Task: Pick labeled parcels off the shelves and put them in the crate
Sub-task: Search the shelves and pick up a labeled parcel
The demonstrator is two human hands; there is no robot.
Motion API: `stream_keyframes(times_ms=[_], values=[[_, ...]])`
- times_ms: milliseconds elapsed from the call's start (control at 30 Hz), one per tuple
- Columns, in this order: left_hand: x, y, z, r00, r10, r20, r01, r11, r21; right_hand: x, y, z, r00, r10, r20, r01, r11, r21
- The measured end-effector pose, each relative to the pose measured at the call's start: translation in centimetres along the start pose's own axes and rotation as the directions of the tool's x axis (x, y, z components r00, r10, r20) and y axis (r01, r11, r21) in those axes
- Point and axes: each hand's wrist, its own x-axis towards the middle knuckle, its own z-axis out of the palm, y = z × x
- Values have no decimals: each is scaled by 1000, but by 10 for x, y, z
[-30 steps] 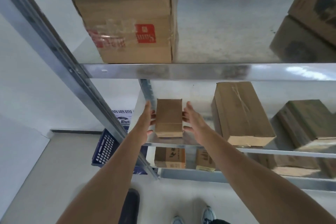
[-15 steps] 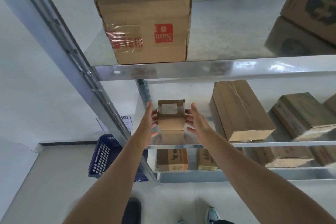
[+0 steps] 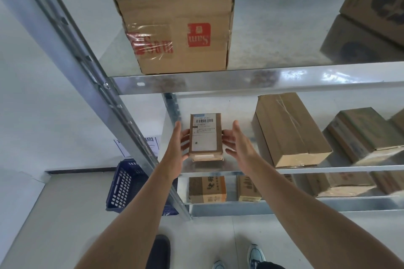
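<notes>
Well left of the labelled parcel [image 3: 205, 135] and lower down, I see the blue crate [image 3: 126, 183] on the floor. Just left of the parcel, the left hand [image 3: 177, 144] is spread wide, thumb up, fingertips pressing its left side. The parcel stands over the middle shelf [image 3: 240, 172], white barcode label facing me; I cannot tell if its lower edge touches the shelf. Just right of it, the right hand [image 3: 237, 140] mirrors that, fingers loose against its right side. Further right lies a long brown box [image 3: 288, 131].

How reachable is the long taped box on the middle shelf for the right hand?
Likely yes: bare shelf lies between the right hand and the long taped box, though that hand presses the labeled parcel.
</notes>
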Motion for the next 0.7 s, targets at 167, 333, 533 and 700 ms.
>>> stream_keyframes(times_ms=[167, 333, 533, 700], values=[[2, -8, 1, 999, -32, 28, 32, 999, -12, 6, 12, -1, 998, 66, 3, -66, 998, 16], [7, -15, 2, 995, -84, 50, 83, 996, 37, 10, 19, 0, 995, 98, 32, -98, 995, 0], [5, -10, 8, 998, -59, 3, 59, 994, 97, 11, 20, -1, 997, 69, 24, -67, 996, -51], [4, 22, 37, 991, 131, 17, -131, 962, 238, 7, -8, -24, 996, -87, -22, 85, 993, -86]])
